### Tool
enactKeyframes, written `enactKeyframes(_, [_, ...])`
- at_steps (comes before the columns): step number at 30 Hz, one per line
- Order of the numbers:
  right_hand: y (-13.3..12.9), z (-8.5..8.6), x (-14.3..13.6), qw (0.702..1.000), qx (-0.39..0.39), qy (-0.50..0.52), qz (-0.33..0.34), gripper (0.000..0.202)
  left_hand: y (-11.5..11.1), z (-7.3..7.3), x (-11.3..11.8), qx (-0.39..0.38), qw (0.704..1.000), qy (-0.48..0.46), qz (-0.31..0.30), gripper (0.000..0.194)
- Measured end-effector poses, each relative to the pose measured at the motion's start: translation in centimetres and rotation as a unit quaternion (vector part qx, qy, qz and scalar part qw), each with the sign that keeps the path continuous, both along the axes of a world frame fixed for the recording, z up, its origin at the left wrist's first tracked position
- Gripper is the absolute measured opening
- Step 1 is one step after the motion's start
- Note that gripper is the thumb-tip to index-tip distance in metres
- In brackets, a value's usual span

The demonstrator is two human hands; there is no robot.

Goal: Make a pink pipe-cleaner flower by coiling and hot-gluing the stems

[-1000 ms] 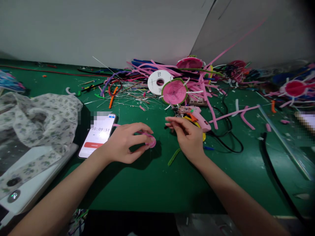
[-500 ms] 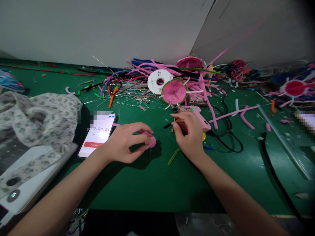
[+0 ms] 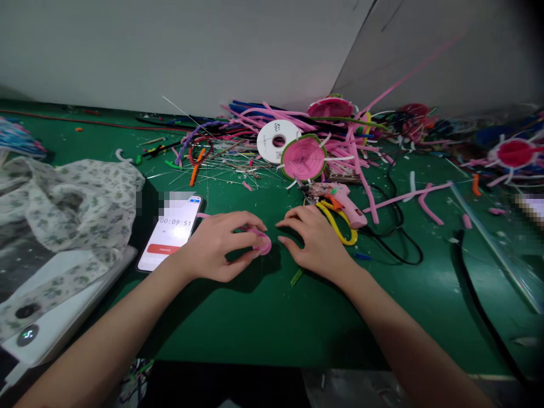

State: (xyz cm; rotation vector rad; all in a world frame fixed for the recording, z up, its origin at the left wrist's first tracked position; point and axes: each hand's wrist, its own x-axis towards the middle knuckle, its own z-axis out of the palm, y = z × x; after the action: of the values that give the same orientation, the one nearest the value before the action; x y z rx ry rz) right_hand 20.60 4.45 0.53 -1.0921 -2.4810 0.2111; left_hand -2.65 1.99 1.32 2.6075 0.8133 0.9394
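My left hand [image 3: 225, 243] is closed on a small pink coil of pipe cleaner [image 3: 264, 244], held just over the green table; part of it hides behind my fingers. A pink tail [image 3: 204, 215] shows behind that hand, near the phone [image 3: 170, 233]. Just right of the coil, my right hand [image 3: 312, 237] is open, thumb and fingers apart, holding nothing. Beyond it lie yellow-handled scissors [image 3: 351, 237] and a pink glue gun [image 3: 352, 211]. A short green pipe cleaner piece [image 3: 296, 277] pokes out from under my right hand.
Behind stand a white spool [image 3: 266, 144] and a pink disc with a green rim [image 3: 302, 160], before a heap of pipe cleaners [image 3: 293, 118]. A patterned cloth [image 3: 85, 198] covers a white device at left. Black cable [image 3: 408, 262] loops at right.
My right hand has moved left and slightly toward me, up to the pink coil, uncovering the yellow scissors and glue gun. My left hand stays on the coil.
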Motion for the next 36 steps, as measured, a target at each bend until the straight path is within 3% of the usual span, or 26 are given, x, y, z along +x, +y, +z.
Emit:
enactKeyframes(3, [0.3,0.0,0.0,1.0,-0.003,-0.013,-0.006,0.008,0.0,0.0,0.0,0.001,1.0,0.004,0.006,0.017])
enactKeyframes(6, [0.6,-0.1,0.1,0.99,-0.033,0.12,-0.073,0.01,-0.1,0.1,0.0,-0.001,1.0,0.003,0.003,0.016])
enactKeyframes(10, [0.8,0.1,0.2,0.895,-0.111,0.396,-0.171,0.012,-0.1,0.1,0.0,0.002,1.0,-0.002,-0.001,0.016])
enactKeyframes(13, [1.1,0.1,0.4,0.844,-0.155,0.476,-0.193,0.014,-0.1,0.1,0.0,0.001,1.0,-0.002,0.001,0.017])
enactKeyframes(17, [1.6,-0.3,0.6,0.813,-0.179,0.52,-0.19,0.024,-0.1,0.0,0.0,0.001,1.0,0.001,0.002,0.016])
enactKeyframes(23, [1.8,-0.9,0.8,0.806,-0.195,0.532,-0.173,0.026,0.0,0.0,0.0,-0.003,1.0,-0.001,-0.001,0.017])
enactKeyframes(31, [1.3,-0.3,0.4,0.78,-0.275,0.534,-0.174,0.028,0.0,0.1,0.1,-0.002,1.0,-0.001,0.001,0.016])
enactKeyframes(36, [1.5,-0.1,0.5,0.745,-0.323,0.568,-0.132,0.025,0.0,0.0,0.1,-0.001,1.0,0.001,0.003,0.015])
